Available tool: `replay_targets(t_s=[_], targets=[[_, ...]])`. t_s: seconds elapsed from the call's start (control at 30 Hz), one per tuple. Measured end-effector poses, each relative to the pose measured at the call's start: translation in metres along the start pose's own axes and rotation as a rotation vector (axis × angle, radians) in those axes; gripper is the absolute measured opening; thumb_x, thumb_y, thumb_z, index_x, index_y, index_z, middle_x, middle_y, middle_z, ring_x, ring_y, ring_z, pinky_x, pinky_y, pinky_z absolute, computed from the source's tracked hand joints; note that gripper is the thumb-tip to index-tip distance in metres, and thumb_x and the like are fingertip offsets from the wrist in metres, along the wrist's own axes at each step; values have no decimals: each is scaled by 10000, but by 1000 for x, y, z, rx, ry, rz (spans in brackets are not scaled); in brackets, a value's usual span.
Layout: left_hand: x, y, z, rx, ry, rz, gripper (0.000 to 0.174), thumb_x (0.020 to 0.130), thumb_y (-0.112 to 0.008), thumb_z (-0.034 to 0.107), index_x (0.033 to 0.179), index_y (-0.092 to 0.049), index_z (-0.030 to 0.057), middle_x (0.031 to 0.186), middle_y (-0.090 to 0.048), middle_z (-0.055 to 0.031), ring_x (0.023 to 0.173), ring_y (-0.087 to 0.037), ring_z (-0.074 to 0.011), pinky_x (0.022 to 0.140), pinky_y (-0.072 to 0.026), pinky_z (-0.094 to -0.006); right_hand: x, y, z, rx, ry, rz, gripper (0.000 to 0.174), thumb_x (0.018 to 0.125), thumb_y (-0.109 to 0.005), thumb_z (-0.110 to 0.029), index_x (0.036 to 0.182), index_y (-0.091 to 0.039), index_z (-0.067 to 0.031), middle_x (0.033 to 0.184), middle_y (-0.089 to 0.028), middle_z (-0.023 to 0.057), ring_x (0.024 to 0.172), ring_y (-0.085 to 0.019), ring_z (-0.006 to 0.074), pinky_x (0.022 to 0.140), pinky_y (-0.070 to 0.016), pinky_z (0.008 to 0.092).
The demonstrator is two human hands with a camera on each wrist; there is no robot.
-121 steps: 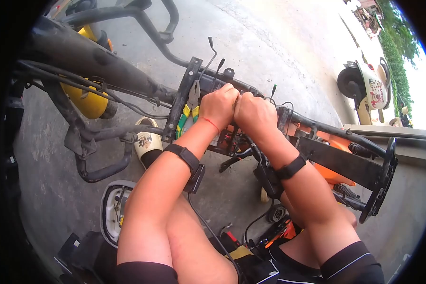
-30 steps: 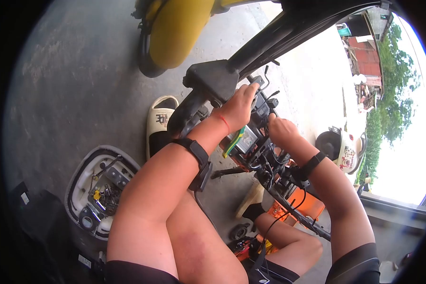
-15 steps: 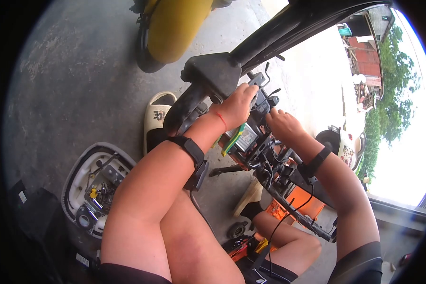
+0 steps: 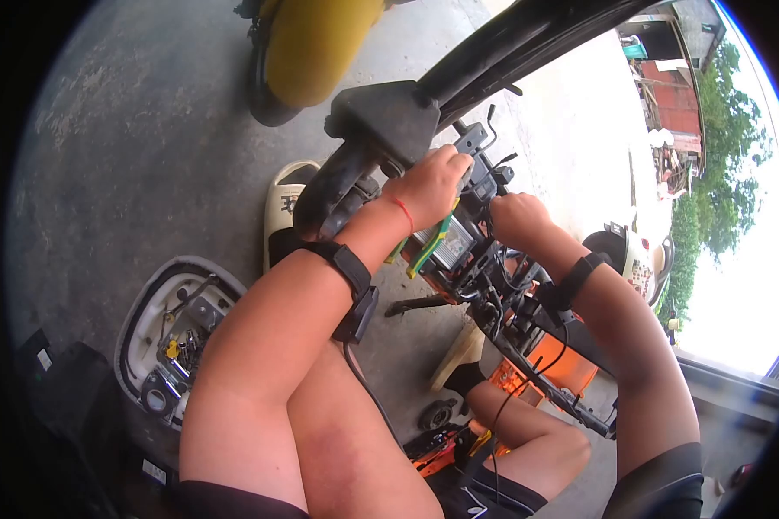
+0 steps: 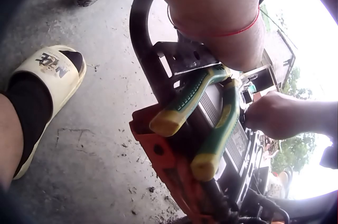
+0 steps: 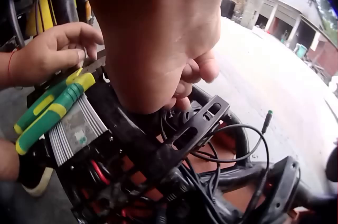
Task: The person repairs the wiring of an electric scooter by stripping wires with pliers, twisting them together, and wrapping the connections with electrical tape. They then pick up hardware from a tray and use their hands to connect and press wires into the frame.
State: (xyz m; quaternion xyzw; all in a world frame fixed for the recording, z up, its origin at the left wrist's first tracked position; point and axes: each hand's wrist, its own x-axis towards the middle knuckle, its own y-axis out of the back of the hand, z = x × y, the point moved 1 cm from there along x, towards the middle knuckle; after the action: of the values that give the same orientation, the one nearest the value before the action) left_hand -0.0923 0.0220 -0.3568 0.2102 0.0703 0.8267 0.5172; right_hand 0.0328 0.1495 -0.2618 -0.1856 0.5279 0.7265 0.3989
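Observation:
My left hand (image 4: 428, 190) grips a flat crossbar (image 4: 470, 138) of the black vehicle frame, fingers bent over it in the right wrist view. Green and yellow handled pliers (image 6: 55, 110) lie beside that hand, handles over a finned silver metal box (image 6: 79, 134). My right hand (image 4: 519, 221) is farther along the frame, near thin black cables (image 6: 232, 129) and a slotted black bracket (image 6: 198, 126). Its fingers (image 6: 182, 88) are curled; I cannot tell whether they pinch something, as the hand hides the spot.
A thick black frame tube (image 4: 528, 52) slants overhead, close to the hands. A white-lined tray (image 4: 130, 346) of metal parts and tools lies on the floor at left. A yellow wheel cover (image 4: 316, 52) stands beyond. Orange body panels (image 4: 563, 368) sit under the frame; a scooter (image 4: 636, 264) is parked behind.
Four seconds ago both hands met over the frame; now the right is apart from the left. Since half a second ago its fingers have curled in more. The left keeps its place.

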Motion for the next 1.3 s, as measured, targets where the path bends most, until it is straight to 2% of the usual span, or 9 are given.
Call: replay_targets(t_s=[0.17, 0.23, 0.33, 0.5, 0.57, 0.67, 0.8, 1.17, 1.3], targets=[[1, -1, -1, 12, -14, 23, 262, 872, -527, 54, 1132, -537, 78, 1127, -542, -142, 1098, -555, -352, 888, -501, -468, 17, -35, 17, 80, -30, 19, 185, 803, -550, -74, 761, -702, 21, 791, -710, 186, 732, -710, 338, 654, -565, 447], [1, -3, -2, 7, 7, 16, 257, 875, -527, 60, 1131, -537, 84, 1129, -543, -139, 1093, -560, -353, 877, -504, -474, 21, -34, 20, 621, -429, -146, 192, 849, -583, -118, 830, -711, 23, 707, -664, 157, 551, -655, 279, 514, -509, 414], [4, -3, -6, 16, 6, 22, 252, 886, -527, 80, 1137, -536, 98, 1141, -540, -128, 1091, -568, -353, 862, -512, -482, 26, -35, 29, 1101, -622, -278, 265, 893, -593, -192, 898, -714, 43, 687, -643, 138, 524, -641, 257, 470, -484, 405], [0, -1, -3, 5, 38, 12, 256, 905, -530, 124, 1161, -532, 123, 1192, -524, -94, 1093, -586, -353, 842, -527, -493, 25, -22, 17, 714, -565, -277, 273, 920, -576, -200, 930, -706, 41, 741, -678, 159, 607, -676, 309, 582, -525, 436], [-3, -2, -2, -3, -3, 84, 298, 851, -521, 23, 1144, -577, 32, 1089, -582, -174, 1030, -592, -373, 884, -492, -448, 15, -29, 11, 512, -509, -267, 268, 927, -575, -196, 938, -697, 43, 772, -693, 171, 658, -692, 333, 635, -537, 446], [-3, -2, -2, -8, 11, 71, 285, 854, -523, 26, 1133, -579, 30, 1083, -580, -172, 1018, -594, -371, 881, -492, -444, -5, -33, -1, 254, -409, 137, 278, 925, -600, -275, 916, -628, 2, 875, -701, 211, 856, -686, 377, 757, -527, 474], [-1, -2, -2, -6, 18, 44, 264, 856, -527, 31, 1113, -589, 29, 1072, -581, -170, 1001, -598, -367, 872, -494, -438, -9, -36, 3, 168, -262, 133, 277, 935, -578, -292, 899, -613, -20, 859, -697, 209, 856, -684, 380, 758, -525, 485], [-2, -8, 10, 119, -48, 130, 207, 838, -533, 43, 1028, -617, 42, 1014, -589, -133, 975, -596, -337, 849, -489, -432, -58, -40, 1, 721, -458, 340, 276, 938, -553, -267, 1030, -674, -36, 918, -686, 247, 901, -661, 429, 816, -510, 495], [3, -19, 31, 437, -185, 100, 139, 787, -613, 100, 925, -622, 114, 919, -569, -51, 907, -564, -255, 788, -440, -392, -85, -56, -14, 1182, -528, 379, 263, 959, -567, -236, 1089, -674, -34, 851, -705, 195, 807, -697, 326, 755, -523, 417]])
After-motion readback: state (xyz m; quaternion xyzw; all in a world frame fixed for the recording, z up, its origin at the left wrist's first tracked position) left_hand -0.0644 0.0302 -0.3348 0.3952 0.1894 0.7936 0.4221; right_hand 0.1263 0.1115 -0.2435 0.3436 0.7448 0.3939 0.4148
